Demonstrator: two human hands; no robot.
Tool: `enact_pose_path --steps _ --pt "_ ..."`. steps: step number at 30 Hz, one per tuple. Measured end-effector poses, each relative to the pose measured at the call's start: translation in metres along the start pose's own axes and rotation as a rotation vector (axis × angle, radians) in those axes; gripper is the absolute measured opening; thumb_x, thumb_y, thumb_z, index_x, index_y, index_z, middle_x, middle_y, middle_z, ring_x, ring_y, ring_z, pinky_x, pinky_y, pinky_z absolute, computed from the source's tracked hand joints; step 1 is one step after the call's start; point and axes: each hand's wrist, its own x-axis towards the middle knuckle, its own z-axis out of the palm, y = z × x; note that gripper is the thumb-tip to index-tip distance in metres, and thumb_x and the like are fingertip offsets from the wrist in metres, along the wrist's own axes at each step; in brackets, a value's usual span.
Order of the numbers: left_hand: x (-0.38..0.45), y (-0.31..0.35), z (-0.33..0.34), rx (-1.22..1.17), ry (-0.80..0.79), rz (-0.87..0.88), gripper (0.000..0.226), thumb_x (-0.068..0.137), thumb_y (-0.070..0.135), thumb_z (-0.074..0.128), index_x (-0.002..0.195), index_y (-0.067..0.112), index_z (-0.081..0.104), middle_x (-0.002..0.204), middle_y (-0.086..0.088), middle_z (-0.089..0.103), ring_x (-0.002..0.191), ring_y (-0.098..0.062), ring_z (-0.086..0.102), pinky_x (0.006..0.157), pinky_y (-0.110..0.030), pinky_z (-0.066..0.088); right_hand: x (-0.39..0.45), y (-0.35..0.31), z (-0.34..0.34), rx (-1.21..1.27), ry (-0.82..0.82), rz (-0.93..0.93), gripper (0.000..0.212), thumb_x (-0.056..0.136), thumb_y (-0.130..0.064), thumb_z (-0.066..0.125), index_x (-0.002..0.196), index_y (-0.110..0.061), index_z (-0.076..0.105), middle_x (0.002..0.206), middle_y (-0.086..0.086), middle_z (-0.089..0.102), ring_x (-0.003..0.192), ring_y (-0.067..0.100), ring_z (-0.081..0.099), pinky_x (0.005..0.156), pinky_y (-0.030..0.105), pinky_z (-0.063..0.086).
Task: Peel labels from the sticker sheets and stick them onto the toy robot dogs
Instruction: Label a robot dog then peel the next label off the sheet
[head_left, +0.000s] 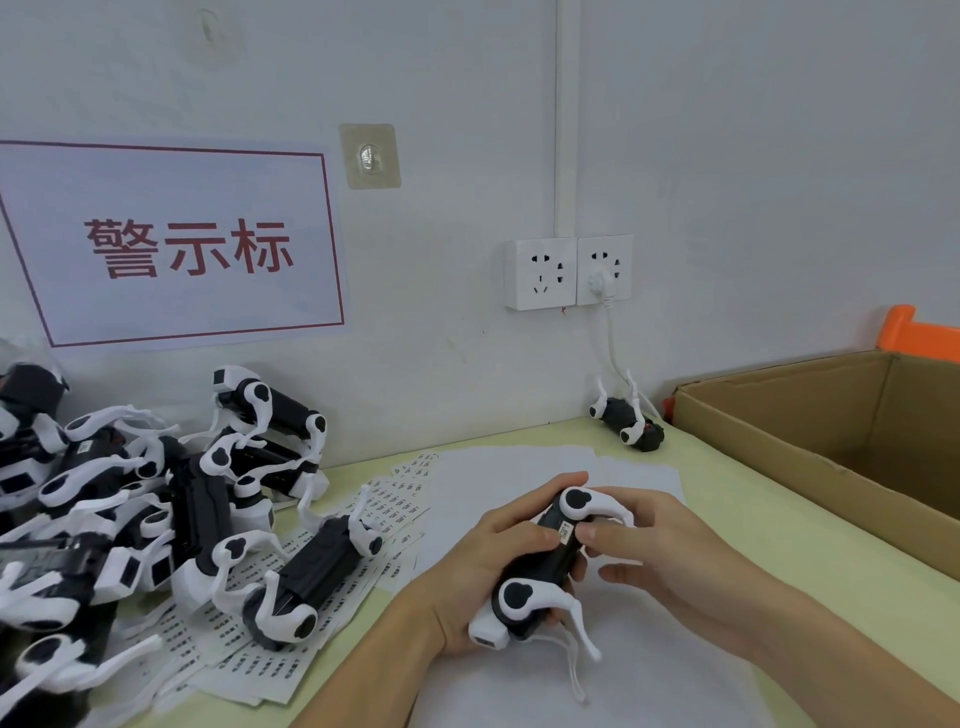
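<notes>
My left hand (483, 566) grips a black and white toy robot dog (545, 564) from below, holding it above the white paper in the centre. A small label (564, 533) sits on the dog's black body. My right hand (654, 551) is at the dog's right side, and its thumb presses on the body right beside the label. Sticker sheets (270, 654) with rows of small printed labels lie fanned out on the table to the left.
A heap of toy dogs (130, 499) fills the left, with one dog (311, 577) lying on the sheets. A lone dog (628, 423) lies by the wall under the sockets (569, 273). An open cardboard box (831, 436) stands at right. White paper (519, 467) covers the table's middle.
</notes>
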Motion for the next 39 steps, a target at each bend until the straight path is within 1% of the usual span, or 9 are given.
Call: enact_pose_path --steps 7,13,19,23,26,28,32,36,39 --pt "-0.001 0.001 0.001 -0.067 -0.010 -0.014 0.053 0.081 0.022 0.060 0.133 0.032 0.064 0.103 -0.011 0.066 0.087 -0.024 0.061 0.075 -0.033 0.052 0.002 0.005 0.005 -0.043 0.073 -0.017 0.015 0.086 -0.032 0.076 0.101 -0.032 0.075 0.092 -0.005 0.069 0.082 0.011 0.064 0.079 0.032 0.047" --pt "-0.001 0.001 0.004 -0.125 0.018 -0.034 0.045 0.086 0.019 0.055 0.128 0.031 0.068 0.108 -0.007 0.070 0.082 -0.021 0.063 0.070 -0.032 0.053 -0.001 0.004 0.007 -0.085 0.057 -0.041 0.022 0.081 -0.030 0.081 0.101 -0.034 0.072 0.092 -0.002 0.072 0.082 0.012 0.066 0.074 0.028 0.047" --pt "0.001 0.002 0.005 -0.130 0.001 -0.053 0.054 0.075 0.032 0.066 0.129 0.032 0.067 0.110 -0.010 0.066 0.083 -0.022 0.062 0.071 -0.035 0.048 -0.002 0.001 0.003 -0.051 0.035 -0.003 0.026 0.080 -0.017 0.083 0.103 -0.022 0.072 0.091 0.002 0.072 0.079 0.015 0.065 0.076 0.033 0.043" --pt "0.003 0.000 0.007 -0.151 0.012 -0.037 0.056 0.077 0.035 0.063 0.132 0.027 0.066 0.120 -0.013 0.068 0.088 -0.027 0.062 0.080 -0.036 0.053 -0.002 0.000 0.003 -0.005 0.033 0.054 0.037 0.078 -0.034 0.082 0.107 -0.016 0.069 0.097 0.007 0.073 0.078 0.019 0.064 0.079 0.036 0.040" --pt "0.001 0.000 0.009 -0.043 0.053 -0.003 0.056 0.082 0.041 0.058 0.136 0.029 0.062 0.127 -0.012 0.068 0.101 -0.029 0.065 0.099 -0.042 0.051 -0.001 0.002 0.007 -0.046 0.093 0.068 0.027 0.084 -0.034 0.075 0.107 -0.020 0.068 0.097 0.007 0.075 0.075 0.018 0.065 0.078 0.037 0.042" --pt "-0.001 0.000 0.010 -0.019 0.073 0.007 0.055 0.084 0.043 0.056 0.137 0.030 0.062 0.131 -0.007 0.066 0.109 -0.027 0.065 0.104 -0.042 0.050 -0.001 0.002 0.009 -0.054 0.107 0.076 0.024 0.086 -0.030 0.074 0.106 -0.019 0.068 0.096 0.007 0.075 0.073 0.018 0.065 0.076 0.035 0.044" --pt "0.000 0.001 0.012 -0.054 0.089 -0.027 0.053 0.086 0.041 0.057 0.137 0.028 0.062 0.136 -0.004 0.065 0.120 -0.024 0.064 0.099 -0.031 0.051 0.000 0.000 0.009 -0.087 0.125 0.071 0.021 0.087 -0.026 0.074 0.106 -0.019 0.070 0.095 0.005 0.076 0.072 0.018 0.068 0.075 0.034 0.049" --pt "0.002 0.003 0.011 -0.024 0.055 -0.037 0.045 0.092 0.033 0.050 0.134 0.026 0.064 0.127 -0.009 0.069 0.103 -0.024 0.067 0.091 -0.030 0.054 -0.003 -0.006 0.007 -0.132 0.069 0.004 0.014 0.089 -0.028 0.071 0.102 -0.033 0.073 0.098 0.001 0.075 0.075 0.015 0.069 0.077 0.028 0.049" --pt "0.000 0.001 0.009 -0.057 0.063 -0.003 0.052 0.086 0.040 0.058 0.135 0.028 0.063 0.129 -0.012 0.067 0.105 -0.025 0.065 0.096 -0.034 0.051 -0.005 -0.009 0.006 -0.116 -0.024 -0.012 0.016 0.094 -0.022 0.066 0.104 -0.033 0.072 0.100 0.008 0.073 0.076 0.015 0.066 0.073 0.024 0.048"
